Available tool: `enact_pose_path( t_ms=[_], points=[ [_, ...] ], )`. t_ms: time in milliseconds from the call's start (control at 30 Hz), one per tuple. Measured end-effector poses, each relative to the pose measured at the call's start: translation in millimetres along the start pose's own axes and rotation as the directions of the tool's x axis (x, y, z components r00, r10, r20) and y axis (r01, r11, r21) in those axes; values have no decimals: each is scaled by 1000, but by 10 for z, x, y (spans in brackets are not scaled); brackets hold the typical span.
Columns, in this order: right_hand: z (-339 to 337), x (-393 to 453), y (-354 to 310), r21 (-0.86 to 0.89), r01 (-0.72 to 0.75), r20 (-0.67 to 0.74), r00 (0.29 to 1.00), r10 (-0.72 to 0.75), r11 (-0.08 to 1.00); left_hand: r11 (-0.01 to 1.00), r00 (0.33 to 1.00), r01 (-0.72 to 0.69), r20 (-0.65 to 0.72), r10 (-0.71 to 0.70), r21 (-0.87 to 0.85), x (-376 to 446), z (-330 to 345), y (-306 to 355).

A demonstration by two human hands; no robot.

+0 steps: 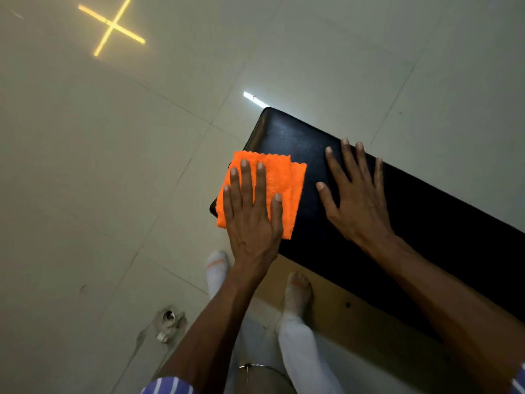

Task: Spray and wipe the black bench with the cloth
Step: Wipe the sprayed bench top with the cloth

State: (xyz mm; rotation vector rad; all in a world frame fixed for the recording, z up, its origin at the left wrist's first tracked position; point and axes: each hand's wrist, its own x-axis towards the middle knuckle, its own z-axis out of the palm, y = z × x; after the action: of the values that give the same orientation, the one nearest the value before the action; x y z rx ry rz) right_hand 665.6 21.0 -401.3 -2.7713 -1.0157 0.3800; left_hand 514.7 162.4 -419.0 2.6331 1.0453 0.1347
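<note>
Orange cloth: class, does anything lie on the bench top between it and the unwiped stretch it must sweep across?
Yes. The right hand rests flat on the black bench, right beside the orange cloth that the left hand presses down. Otherwise, nothing visible.

Left hand [252,217] flat, palm down, fingers [246,180] straight and slightly spread, right hand [358,200] flat beside it, fingers splayed wide, both forearms bare, reaching forward, striped sleeve cuffs at the elbows

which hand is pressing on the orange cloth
The left hand: it lies flat with straight fingers on the orange cloth at the end of the black bench. The right hand rests flat on the bare bench beside it.
</note>
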Motion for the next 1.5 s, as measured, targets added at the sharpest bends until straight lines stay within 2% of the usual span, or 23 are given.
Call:
enact_pose_path(
  t_ms=[133,233,300,400,500,567,767,900,1033,1233,1333,1500],
  points=[
    [-34,-2,28,10,18,15,1000,-19,1000,996,996,89,7,-89,-25,27,-30,39],
    [-28,2,67,12,37,25,999,-37,999,952,955,290,-28,-294,-99,228,7,98],
    [-31,6,99,11,52,30,998,-52,999,931,931,351,-67,-359,-103,223,50,168],
    [-53,-2,139,19,77,32,997,-77,997,961,956,269,-106,-274,-63,-167,148,294],
    [-85,3,168,31,95,48,994,-97,995,979,982,175,-53,-181,-108,-630,199,386],
    [-91,-2,180,33,101,56,993,-102,994,981,987,150,-45,-156,-123,-642,196,363],
    [-143,-134,234,65,100,38,994,-102,993,955,949,294,-108,-297,-39,-9,115,186],
    [-252,-457,355,71,1,34,999,-3,997,996,993,83,-81,-86,-41,-422,155,274],
    [-258,-849,524,68,-132,74,989,127,989,994,996,-86,19,87,-61,-888,177,440],
    [-193,-1203,758,86,-219,25,976,217,972,986,988,-156,-3,156,52,-316,108,230],
    [-181,-1319,838,103,-254,0,967,255,962,986,987,-158,-27,159,54,-414,161,345],
    [-120,-1498,946,67,-270,-47,961,273,960,925,924,-379,71,377,16,-985,310,616]
  ],
)
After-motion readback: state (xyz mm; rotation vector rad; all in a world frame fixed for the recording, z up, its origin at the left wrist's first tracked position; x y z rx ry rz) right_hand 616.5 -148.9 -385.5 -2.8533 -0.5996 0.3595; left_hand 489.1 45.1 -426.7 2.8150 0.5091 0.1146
